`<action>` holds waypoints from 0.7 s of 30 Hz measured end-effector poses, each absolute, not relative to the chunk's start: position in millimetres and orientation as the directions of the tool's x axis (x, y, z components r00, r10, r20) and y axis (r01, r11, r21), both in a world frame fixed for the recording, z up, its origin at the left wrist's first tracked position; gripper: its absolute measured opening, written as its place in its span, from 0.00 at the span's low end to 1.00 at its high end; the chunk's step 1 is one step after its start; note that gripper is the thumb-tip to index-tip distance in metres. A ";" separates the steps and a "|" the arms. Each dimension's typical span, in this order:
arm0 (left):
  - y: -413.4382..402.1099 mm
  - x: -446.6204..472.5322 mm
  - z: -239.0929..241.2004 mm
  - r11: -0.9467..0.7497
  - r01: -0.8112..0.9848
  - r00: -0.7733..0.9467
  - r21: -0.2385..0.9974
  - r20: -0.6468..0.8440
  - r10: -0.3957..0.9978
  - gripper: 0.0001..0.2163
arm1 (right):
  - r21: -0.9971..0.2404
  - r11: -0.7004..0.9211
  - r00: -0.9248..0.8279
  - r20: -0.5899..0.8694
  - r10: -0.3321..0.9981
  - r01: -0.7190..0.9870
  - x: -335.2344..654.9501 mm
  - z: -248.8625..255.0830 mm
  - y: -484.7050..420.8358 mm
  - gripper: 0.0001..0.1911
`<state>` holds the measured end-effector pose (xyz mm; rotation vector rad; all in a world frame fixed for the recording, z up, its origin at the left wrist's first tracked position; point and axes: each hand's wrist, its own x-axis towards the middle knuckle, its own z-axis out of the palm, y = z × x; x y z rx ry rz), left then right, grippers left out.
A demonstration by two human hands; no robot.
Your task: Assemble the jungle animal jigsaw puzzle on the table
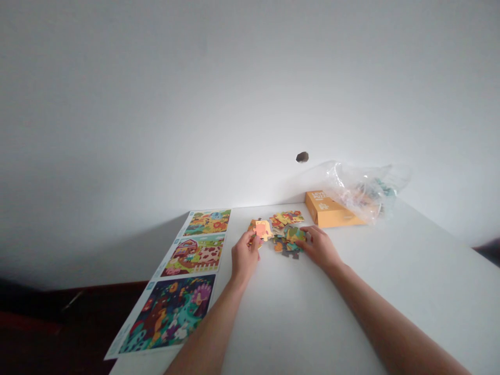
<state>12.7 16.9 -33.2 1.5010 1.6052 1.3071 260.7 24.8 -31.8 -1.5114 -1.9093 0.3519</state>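
Observation:
A loose heap of jigsaw puzzle pieces [287, 219] lies on the white table in front of me, in yellow, orange, green and grey. My left hand [245, 255] is at the heap's left side, its thumb and fingers closed on an orange and yellow puzzle piece [263, 229]. On the right side, my right hand [320, 247] pinches the edge of a green puzzle piece [296, 234]. A grey puzzle piece [291, 254] lies just below it. Some pieces overlap, so parts of them are hidden.
To the left lies a printed sheet [156, 276] with three colourful pictures, reaching the table's left edge. At the back right is an orange puzzle box [328, 213], partly under a clear plastic bag [363, 190] with contents. The wall behind has a small dark hole [302, 157].

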 end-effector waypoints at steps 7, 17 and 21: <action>14.5 12.8 -27.2 -0.128 0.406 -0.224 0.905 0.234 0.946 0.15 | -0.619 0.327 -0.092 0.380 0.920 0.714 259.6 -36.2 26.2 0.17; 16.8 11.2 -27.8 -0.175 0.468 -0.271 0.866 0.329 0.905 0.14 | -0.626 0.313 -0.062 0.390 0.919 0.714 259.4 -37.3 26.4 0.18; 15.6 12.8 -26.1 -0.195 0.421 -0.254 0.886 0.321 0.912 0.14 | -0.614 0.368 -0.072 0.451 0.890 0.699 259.0 -35.2 25.3 0.18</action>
